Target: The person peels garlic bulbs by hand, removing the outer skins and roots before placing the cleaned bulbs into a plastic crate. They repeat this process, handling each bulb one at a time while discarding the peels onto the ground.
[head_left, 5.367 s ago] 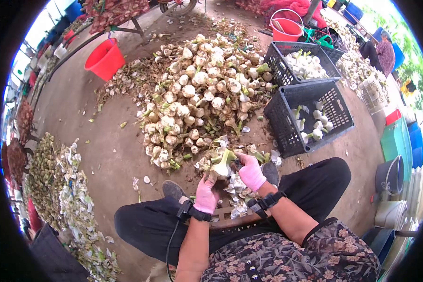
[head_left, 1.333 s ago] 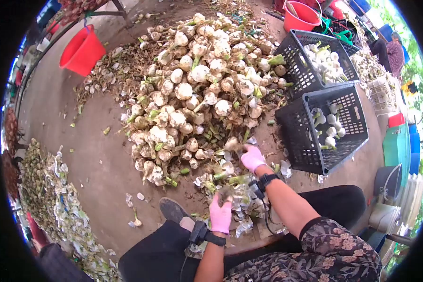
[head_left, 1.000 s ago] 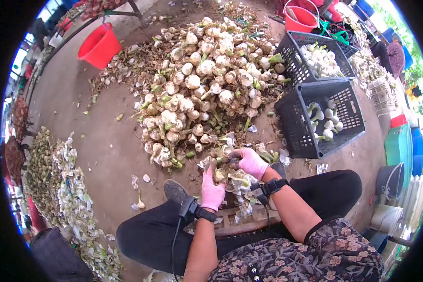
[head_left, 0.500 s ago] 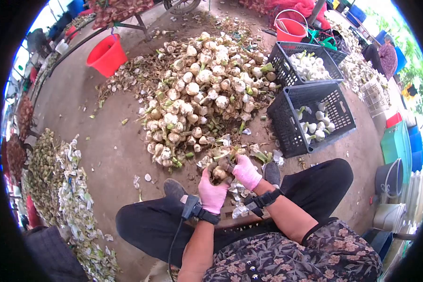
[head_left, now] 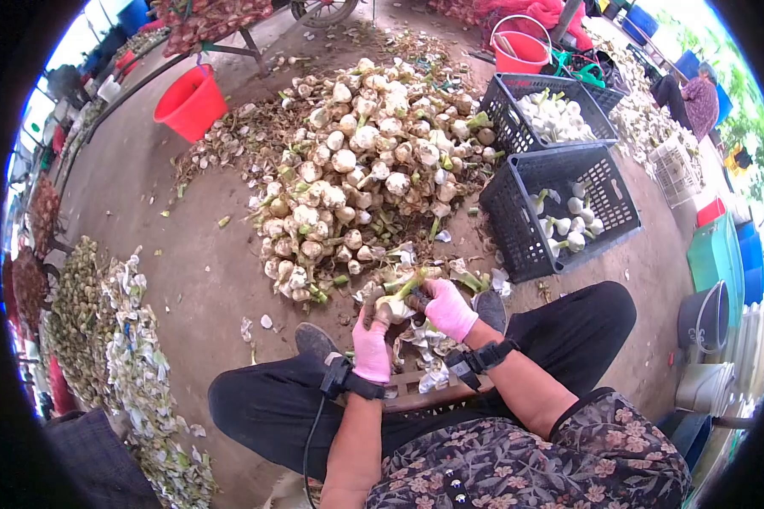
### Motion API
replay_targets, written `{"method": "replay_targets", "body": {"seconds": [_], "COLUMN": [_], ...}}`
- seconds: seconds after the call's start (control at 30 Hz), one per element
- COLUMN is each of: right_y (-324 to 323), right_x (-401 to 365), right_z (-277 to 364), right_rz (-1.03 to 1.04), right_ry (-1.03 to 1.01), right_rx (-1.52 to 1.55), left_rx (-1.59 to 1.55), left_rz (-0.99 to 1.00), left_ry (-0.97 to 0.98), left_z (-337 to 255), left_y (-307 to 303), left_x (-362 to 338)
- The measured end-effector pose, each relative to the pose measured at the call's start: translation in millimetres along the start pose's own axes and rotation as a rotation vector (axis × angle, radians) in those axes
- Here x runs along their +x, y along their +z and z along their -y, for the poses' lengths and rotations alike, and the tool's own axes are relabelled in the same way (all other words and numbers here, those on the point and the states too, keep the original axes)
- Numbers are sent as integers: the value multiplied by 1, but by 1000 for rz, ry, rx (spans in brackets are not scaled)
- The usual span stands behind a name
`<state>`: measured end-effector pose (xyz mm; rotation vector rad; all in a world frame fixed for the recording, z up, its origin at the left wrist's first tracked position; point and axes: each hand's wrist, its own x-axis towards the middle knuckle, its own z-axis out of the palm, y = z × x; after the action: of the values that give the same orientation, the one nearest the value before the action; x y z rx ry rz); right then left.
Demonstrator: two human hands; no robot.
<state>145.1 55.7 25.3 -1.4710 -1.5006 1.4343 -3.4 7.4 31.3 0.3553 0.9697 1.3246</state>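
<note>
Both my hands wear pink gloves and meet over my lap. My left hand [head_left: 370, 346] grips a garlic bulb [head_left: 390, 309] from below. My right hand [head_left: 449, 309] holds the same bulb at its green stalk end. A large heap of unpeeled garlic [head_left: 365, 161] lies on the concrete just beyond my hands. Loose white skins [head_left: 424, 343] lie between my feet under the bulb.
Two black crates stand to the right: the near one [head_left: 518, 229] holds a few peeled bulbs, the far one [head_left: 505, 106] is fuller. Red buckets [head_left: 191, 103] [head_left: 518, 51] sit at the back. A strip of peelings [head_left: 119, 339] runs along the left. Another person [head_left: 696, 93] sits far right.
My right hand reached out to the heap, took a bulb and drew it back to my left hand. Both hands now hold it, with the green stalk turned up to the right.
</note>
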Motion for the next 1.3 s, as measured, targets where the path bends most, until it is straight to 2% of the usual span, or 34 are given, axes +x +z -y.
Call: {"method": "replay_targets", "body": {"seconds": [0.03, 0.1, 0.13, 0.23, 0.27, 0.33, 0.37, 0.43, 0.47, 0.5, 0.57, 0.6, 0.7, 0.73, 0.77, 0.83, 0.9, 0.97, 1.03, 1.1, 1.13, 1.17, 1.23, 1.27, 1.3], "right_y": [1, 2, 2, -3, -2, 0, -1, -3, -6, -4, 1, -2, -9, -15, -14, -12, -18, -25, -28, -27, -31, -32, -31, -28, -26], "right_x": [-2, -1, -1, -3, -1, 4, 3, 0, -5, -3, 1, 2, 18, 19, 19, 19, 21, 22, 21, 24, 17, 13, 6, -2, -2], "right_z": [2, -4, -5, -7, -16, -28, -29, -20, 5, -1, -7, -11, -29, -31, -35, -49, -56, -56, -58, -58, -43, -33, -9, 11, 5], "right_rz": [-13, 1, 12, 14, 11, -77, -78, -9, -1, 1, -203, -204, -262, -164, -163, -216, -215, -219, -225, -174, -103, -103, 81, 88, 87], "right_ry": [10, 7, 3, 17, 19, 46, 47, 44, 158, 157, -154, -92, -74, 9, 8, -136, -126, 31, 10, -236, -172, -170, -206, -145, -143], "right_rx": [-18, -38, -57, -179, -179, 65, 66, -119, -217, -216, -282, -327, -433, -385, -384, -457, -538, -459, -446, -64, 11, 11, 132, 156, 156], "left_rx": [0, -190, -184, -304, -303, -142, -140, 569, 452, 453, 345, 277, 198, 210, 212, 6, -6, -203, -215, -227, -206, -184, -131, -80, -79], "left_rz": [-2, 56, -34, 6, 7, 104, 104, 38, -45, -46, 1, 60, 191, 235, 233, 200, 270, 268, 259, 254, 228, 203, 204, 204, 205], "left_ry": [-1, -210, -327, -433, -437, -285, -288, 293, 204, 205, 53, 12, -77, -46, -45, -174, -164, -240, -215, -191, -187, -184, -166, -147, -150], "left_z": [2, 9, 9, 6, 9, 14, 16, 15, 9, 7, 3, 8, 9, 14, 12, 7, 4, -2, 3, 9, 9, 9, 10, 10, 9], "left_y": [-4, -15, -15, -13, -13, -13, -11, -4, 2, 0, -6, -10, -16, -9, -9, -2, -3, 2, -4, -9, -10, -11, -11, -10, -9], "left_x": [3, 12, 14, 13, 13, 13, 12, 9, 6, 6, 3, 3, -2, -1, -2, -8, -7, -9, -4, 2, 3, 4, 5, 5, 4]}}
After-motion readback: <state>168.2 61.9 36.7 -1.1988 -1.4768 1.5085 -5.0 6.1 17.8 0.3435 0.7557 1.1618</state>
